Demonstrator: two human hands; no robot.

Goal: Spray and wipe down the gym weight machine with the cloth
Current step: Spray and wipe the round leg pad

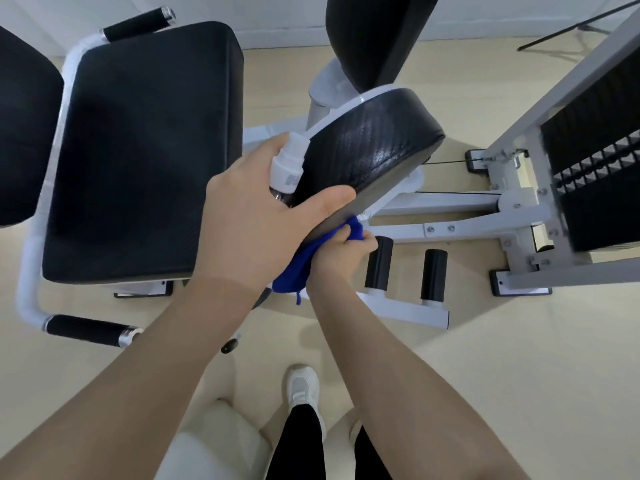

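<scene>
Head view shows the wiping step in hand, on the small tilted pad [374, 147] of the weight machine. Left grip [256, 216] is closed round a spray bottle [287, 164], whose white cap sticks up above the knuckles, while the thumb lies along the pad's lower edge as if steadying it. Right grip [341, 252], just below and right of the left, is bunched on a blue cloth [294, 268] and holds it against the pad's underside or rim; which of the two I cannot tell, since the left hand covers the contact. Part of the cloth hangs loose below the right grip. To the left of both grips lies the big seat pad [138, 150], and to the right, well apart, the weight stack [595, 174]. Next move, by my judgement, calls for dragging the cloth along the pad's edge with steady pressure while the left grip braces the pad, then turning the nozzle toward an unwiped part.
</scene>
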